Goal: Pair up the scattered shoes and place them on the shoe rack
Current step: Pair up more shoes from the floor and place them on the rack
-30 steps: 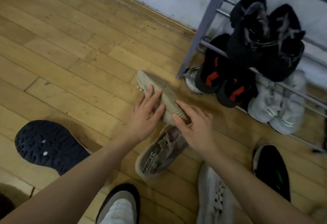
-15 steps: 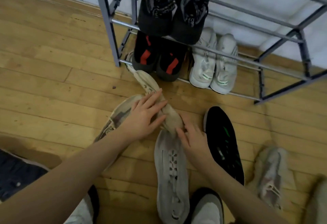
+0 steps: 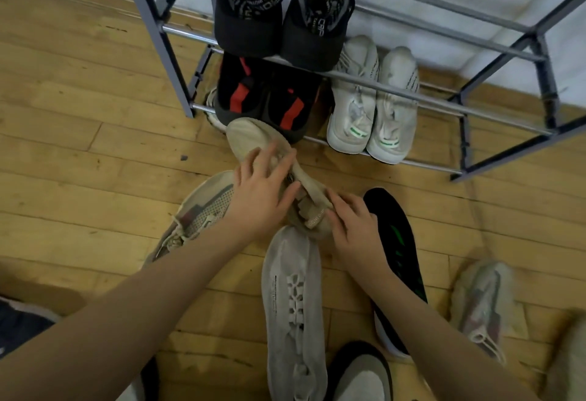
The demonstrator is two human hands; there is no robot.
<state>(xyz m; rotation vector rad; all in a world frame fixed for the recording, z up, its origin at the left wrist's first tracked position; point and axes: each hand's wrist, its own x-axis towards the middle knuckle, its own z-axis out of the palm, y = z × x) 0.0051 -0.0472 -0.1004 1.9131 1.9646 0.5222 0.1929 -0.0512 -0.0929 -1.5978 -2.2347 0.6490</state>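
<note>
1. The left hand (image 3: 258, 197) lies on top of the beige shoe (image 3: 253, 143), fingers spread and draped over its upper, the thumb side toward the heel opening.
2. The right hand (image 3: 355, 229) presses against the heel end of the same shoe, fingers close together and curled around the heel tab; how tightly they pinch it cannot be told.
3. The beige shoe lies on the wooden floor (image 3: 79, 121) just in front of the shoe rack (image 3: 165, 42), its toe pointing at the rack's lower left corner and nearly touching the shoes there.
4. On the rack's lower tier stand a black pair with red stripes (image 3: 263, 102) and, to the right of it, a white pair (image 3: 371, 105), toes toward the viewer.
5. On the tier above, a black patterned pair (image 3: 282, 10) sits over the red-striped pair.
6. In front of the rack, just under the left hand, a light mesh sneaker (image 3: 199, 210) lies on its side, partly hidden by the forearm.
7. Directly below the beige shoe's heel, farther from the rack, a long grey knit shoe (image 3: 293, 305) lies lengthways.
8. Right of the right hand, a black shoe with green marks (image 3: 396, 242) lies on the floor, partly under the right forearm.
9. Farther right, well apart from the rack, a blurred pale sneaker (image 3: 482, 305) lies on the floor.
10. Near the bottom edge, a grey-and-black shoe toe (image 3: 361, 375) shows beside the grey knit shoe.
</note>
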